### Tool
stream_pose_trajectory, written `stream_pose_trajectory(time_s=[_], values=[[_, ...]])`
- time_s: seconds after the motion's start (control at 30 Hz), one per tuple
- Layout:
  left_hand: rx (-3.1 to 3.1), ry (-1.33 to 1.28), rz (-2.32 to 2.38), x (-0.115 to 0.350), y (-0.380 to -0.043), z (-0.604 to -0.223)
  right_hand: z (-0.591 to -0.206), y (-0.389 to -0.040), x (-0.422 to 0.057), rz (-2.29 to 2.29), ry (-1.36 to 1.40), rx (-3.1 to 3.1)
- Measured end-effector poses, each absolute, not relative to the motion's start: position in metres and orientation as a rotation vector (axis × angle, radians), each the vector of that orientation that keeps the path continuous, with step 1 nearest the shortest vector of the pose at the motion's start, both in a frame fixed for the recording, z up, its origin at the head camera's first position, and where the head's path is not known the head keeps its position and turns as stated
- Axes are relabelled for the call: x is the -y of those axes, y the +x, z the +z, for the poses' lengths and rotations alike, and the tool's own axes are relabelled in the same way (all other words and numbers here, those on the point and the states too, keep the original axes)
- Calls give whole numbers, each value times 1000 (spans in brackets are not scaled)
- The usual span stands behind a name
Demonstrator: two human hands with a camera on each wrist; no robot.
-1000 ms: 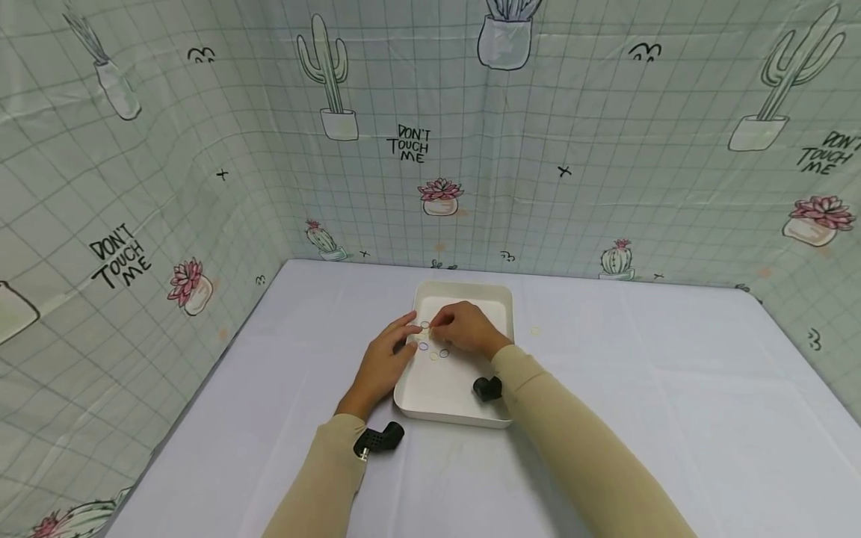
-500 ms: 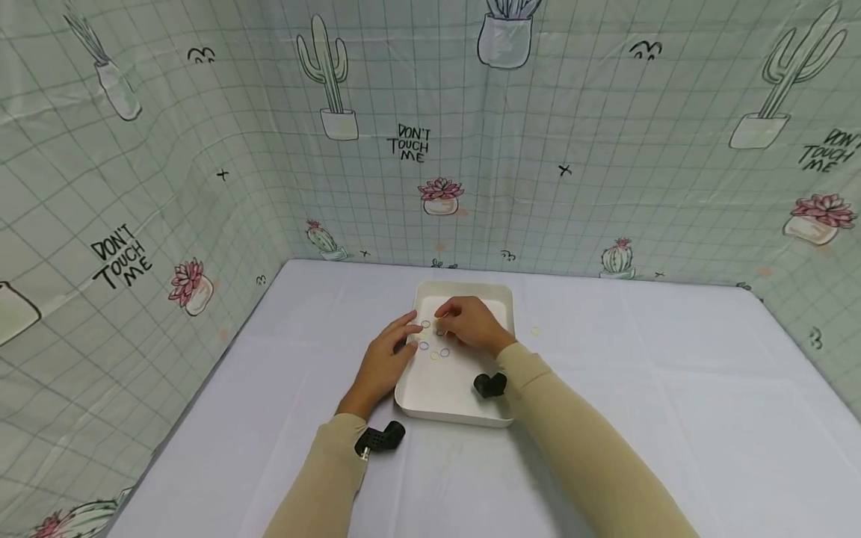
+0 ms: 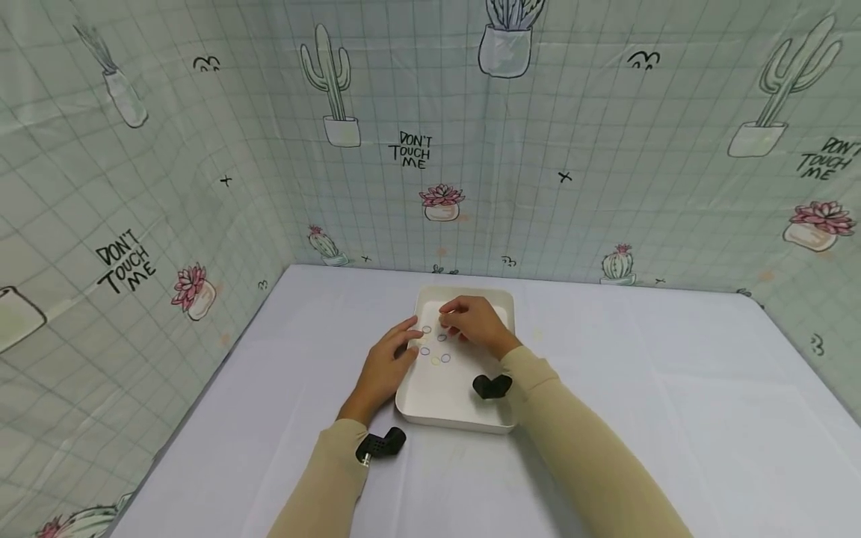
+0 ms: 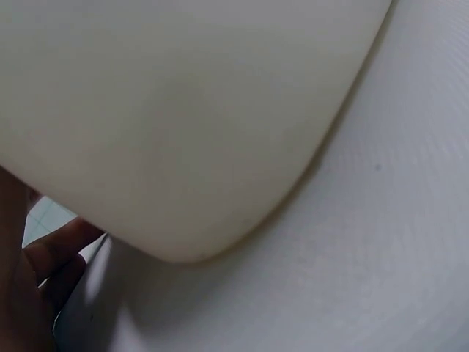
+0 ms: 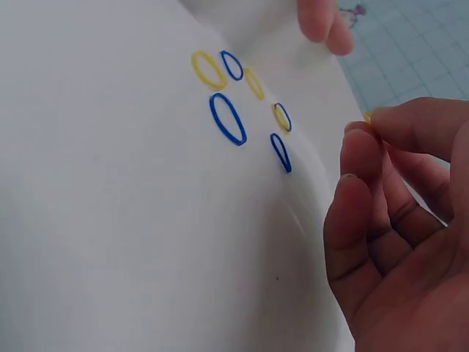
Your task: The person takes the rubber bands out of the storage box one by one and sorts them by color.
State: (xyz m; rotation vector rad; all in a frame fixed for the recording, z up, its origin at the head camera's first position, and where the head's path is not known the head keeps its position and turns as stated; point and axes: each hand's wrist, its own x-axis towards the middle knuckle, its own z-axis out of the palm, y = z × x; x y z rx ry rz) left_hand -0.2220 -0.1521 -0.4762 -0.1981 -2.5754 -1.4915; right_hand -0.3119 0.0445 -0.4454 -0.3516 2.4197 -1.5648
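In the head view my right hand (image 3: 476, 323) is over the far part of a white tray (image 3: 437, 396). Its thumb and forefinger pinch a small yellow rubber band (image 5: 368, 116), mostly hidden by the fingertips in the right wrist view. Beneath lie several loose blue and yellow bands on the tray floor, among them a blue rubber band (image 5: 239, 139) and a yellow rubber band (image 5: 197, 64). One yellow and one blue band overlap near the tray's side. My left hand (image 3: 385, 368) rests on the tray's left rim, its fingers extended and loosely bent.
The tray stands on a white-covered table (image 3: 639, 411). A faint yellow ring (image 3: 537, 335) lies on the cloth right of the tray. A cactus-printed curtain (image 3: 565, 209) rises behind the table and along the left. Each wrist carries a black camera (image 3: 492, 386).
My right hand has drawn back rightward from the group of bands, uncovering a blue band. The left hand stays on the rim. The head view has tilted up slightly.
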Motion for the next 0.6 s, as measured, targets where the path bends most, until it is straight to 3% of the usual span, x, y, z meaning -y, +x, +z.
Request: stream_pose_trajectory(time_s=[0.6], values=[[2558, -190, -1493, 150, -221, -477, -429, -303, -61, -1722, -344, -2345]])
